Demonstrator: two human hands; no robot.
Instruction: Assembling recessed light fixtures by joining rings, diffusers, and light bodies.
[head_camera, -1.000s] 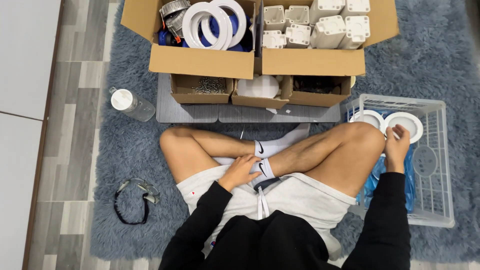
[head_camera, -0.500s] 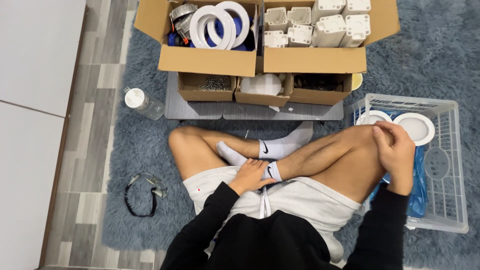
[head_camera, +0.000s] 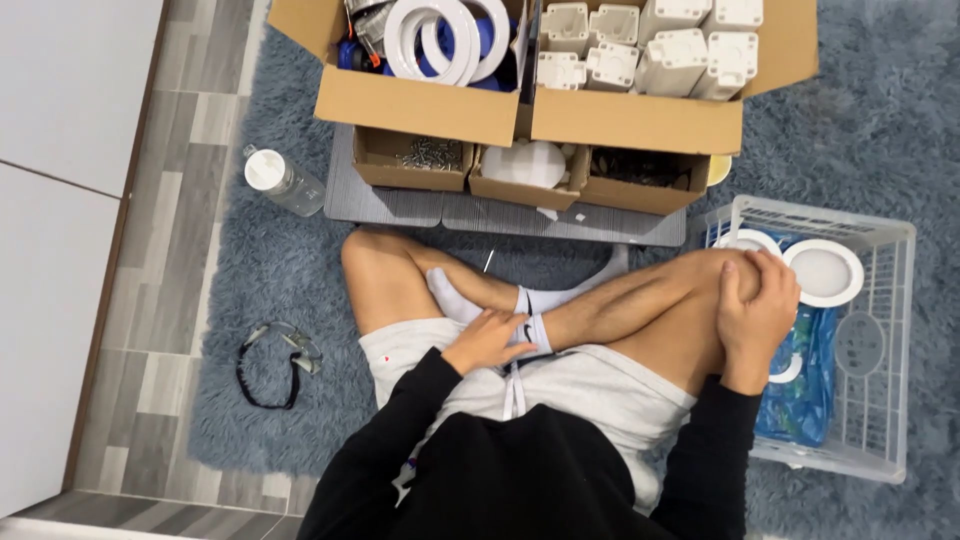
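Two hands show: the left hand (head_camera: 487, 340) at centre frame, the right hand (head_camera: 757, 305) at centre right.

One big box (head_camera: 540, 70) fills the top of the frame. At its left lie two white rings (head_camera: 432, 38); at its right stand at least seven white blocks (head_camera: 672, 60).

Three small boxes (head_camera: 415, 160) sit in a row just below.

One bottle (head_camera: 282, 182) lies at upper left.

One pair of goggles (head_camera: 272, 360) lies at lower left.

One white basket (head_camera: 880, 300) sits at right, with two round white discs (head_camera: 822, 272) in view.

Two white socks (head_camera: 540, 318) show at centre.
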